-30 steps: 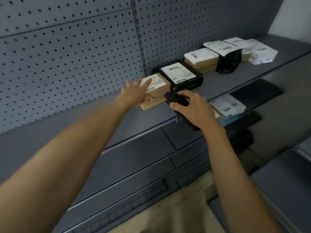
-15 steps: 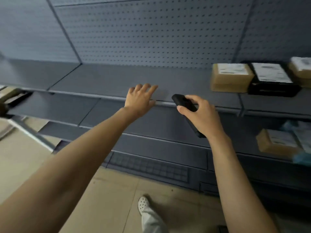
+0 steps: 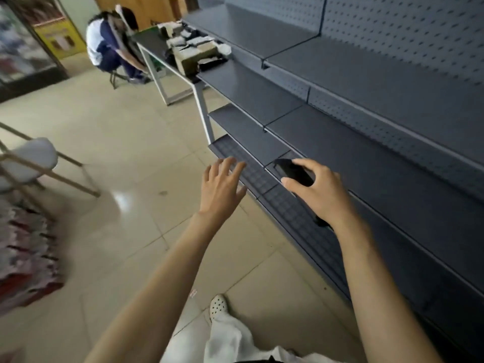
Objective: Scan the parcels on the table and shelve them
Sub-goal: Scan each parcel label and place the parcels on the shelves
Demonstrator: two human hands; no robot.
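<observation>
Parcels (image 3: 193, 52): pile waiting on desk (image 3: 148, 40), 11 o'clock; task judged unfinished. Left hand (image 3: 222, 184): empty, fingers spread. Right hand (image 3: 320, 195): gripping scanner (image 3: 293, 172).

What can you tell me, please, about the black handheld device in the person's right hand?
The black scanner is slim, oblong and smooth, and looks like plastic. The right hand grips it, fingers curled over its top and thumb along its near side. Its rounded front end sticks out beyond the fingers and points forward, while its tail shows below the wrist. It is held in the air in front of the lower grey shelves, and only the hand touches it.
</observation>
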